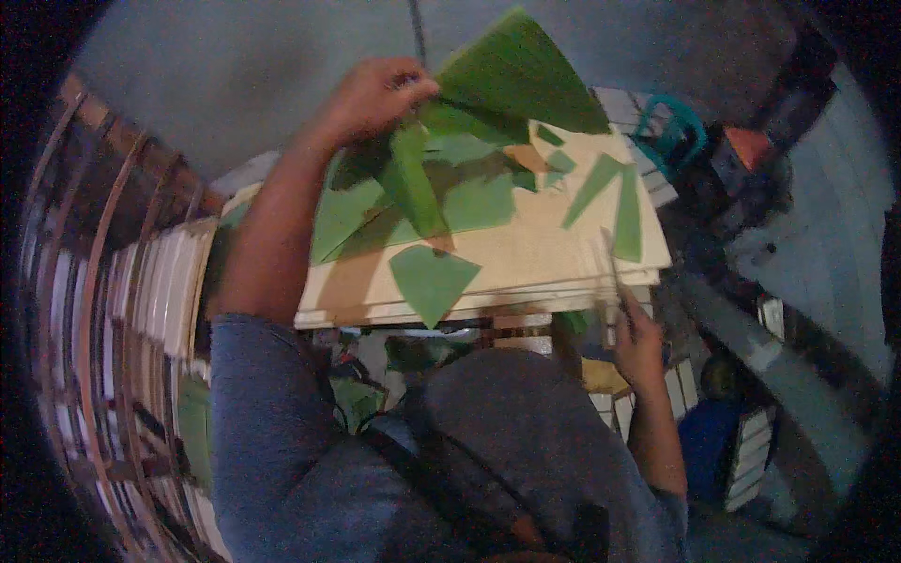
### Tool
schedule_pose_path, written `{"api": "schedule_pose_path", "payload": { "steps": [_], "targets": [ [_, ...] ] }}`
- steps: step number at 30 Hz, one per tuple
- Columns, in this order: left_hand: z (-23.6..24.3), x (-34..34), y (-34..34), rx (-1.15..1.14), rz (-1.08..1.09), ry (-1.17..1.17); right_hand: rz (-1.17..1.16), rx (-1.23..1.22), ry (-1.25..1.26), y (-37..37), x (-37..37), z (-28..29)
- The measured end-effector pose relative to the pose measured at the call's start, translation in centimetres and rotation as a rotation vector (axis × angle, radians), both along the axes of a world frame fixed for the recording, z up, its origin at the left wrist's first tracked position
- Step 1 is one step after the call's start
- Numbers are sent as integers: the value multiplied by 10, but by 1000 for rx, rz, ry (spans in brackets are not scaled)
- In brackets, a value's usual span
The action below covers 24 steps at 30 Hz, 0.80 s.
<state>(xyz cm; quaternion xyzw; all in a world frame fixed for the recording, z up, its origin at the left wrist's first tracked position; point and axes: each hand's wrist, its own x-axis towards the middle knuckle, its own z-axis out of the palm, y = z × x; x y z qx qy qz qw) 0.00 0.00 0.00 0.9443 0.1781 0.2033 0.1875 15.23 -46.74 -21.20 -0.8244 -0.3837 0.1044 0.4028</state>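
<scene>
My left hand [380,94] is raised above the far left of a pale board [535,253], its fingers closed in a pinch on the corner of a large green leaf piece [526,70] that looks like banana leaf. Beneath it more green leaf sheets [479,202] lie flat, and one long strip [413,183] hangs below the hand. A pointed cut piece [434,281] rests at the board's near edge. Beside the near right corner, my right hand [640,340] is closed on a long, thin-bladed tool [608,272] pointing up; blur hides whether it is a knife or scissors.
Two narrow leaf strips [627,214] and smaller scraps [560,164] lie on the board's right side. A slatted rack [117,197] runs along the left. Beyond the right edge are a teal rounded object [671,127] and an orange one [748,147].
</scene>
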Motion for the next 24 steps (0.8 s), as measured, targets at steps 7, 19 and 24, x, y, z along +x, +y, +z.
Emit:
{"api": "schedule_pose_path", "payload": {
  "steps": [7,19,24],
  "targets": [
    [9,-139,2,568,334,41,-174,23,173,-3,-1,-26],
    [-183,-179,13,149,394,422,153,101,-31,60,-12,-33],
    [-158,-221,-113,-393,311,146,208,67,459,144,-51,-12]
  ]
}}
